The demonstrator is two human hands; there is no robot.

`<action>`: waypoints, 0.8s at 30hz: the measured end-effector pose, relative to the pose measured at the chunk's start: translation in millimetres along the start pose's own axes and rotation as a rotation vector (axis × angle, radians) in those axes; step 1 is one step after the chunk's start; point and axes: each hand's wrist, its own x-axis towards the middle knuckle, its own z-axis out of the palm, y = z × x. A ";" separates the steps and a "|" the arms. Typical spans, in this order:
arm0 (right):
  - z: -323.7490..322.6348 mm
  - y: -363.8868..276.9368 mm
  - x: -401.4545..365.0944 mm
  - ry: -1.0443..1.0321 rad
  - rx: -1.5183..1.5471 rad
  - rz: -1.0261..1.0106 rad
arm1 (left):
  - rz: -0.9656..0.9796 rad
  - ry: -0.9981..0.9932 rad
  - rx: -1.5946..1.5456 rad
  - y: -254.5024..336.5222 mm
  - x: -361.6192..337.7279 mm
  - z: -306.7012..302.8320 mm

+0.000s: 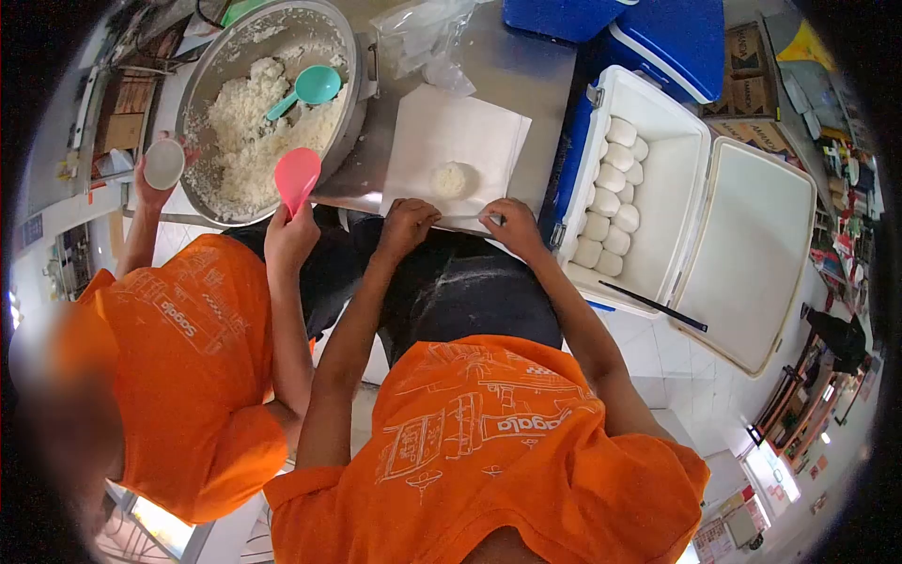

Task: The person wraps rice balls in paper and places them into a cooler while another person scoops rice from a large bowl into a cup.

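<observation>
A stack of white paper sheets [442, 122] lies on the metal table in front of me. A round mound of white rice [455, 180] sits on the top sheet, close to its near edge. My left hand [411, 226] is closed at the near left corner of the paper, thumb and fingers pinched on its edge. At the near right corner my right hand [514, 226] pinches the edge in the same way, thumb against fingers. The rice lies between and just beyond my hands, touched by neither.
To the left, a co-worker holds a pink rice paddle [297, 179] and a small round cup [164, 164] beside a large metal pot [355, 103] of rice with a teal scoop [318, 85]. An open cooler [691, 160] at right holds several white wrapped bundles [611, 179]. Plastic bags [423, 38] lie behind.
</observation>
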 end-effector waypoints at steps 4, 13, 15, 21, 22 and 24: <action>4.8 -22.3 12.9 0.006 -0.175 -0.162 | -0.015 -0.043 0.000 -0.4 5.3 3.3; 15.1 -21.5 30.0 -0.204 -0.048 0.064 | -0.011 -0.076 -0.074 5.4 17.0 -12.5; 16.0 -23.5 29.3 -0.208 -0.067 0.081 | -0.019 -0.098 -0.089 7.0 19.2 -17.2; 22.3 -26.8 27.6 -0.166 0.003 0.173 | -0.026 -0.191 -0.062 -7.7 24.1 -12.7; 25.4 -21.6 28.3 -0.174 -0.012 0.157 | 0.015 -0.149 -0.108 -11.3 24.7 -8.5; 29.1 -12.0 25.7 -0.196 -0.030 0.139 | 0.046 -0.099 -0.159 -8.5 23.5 -6.7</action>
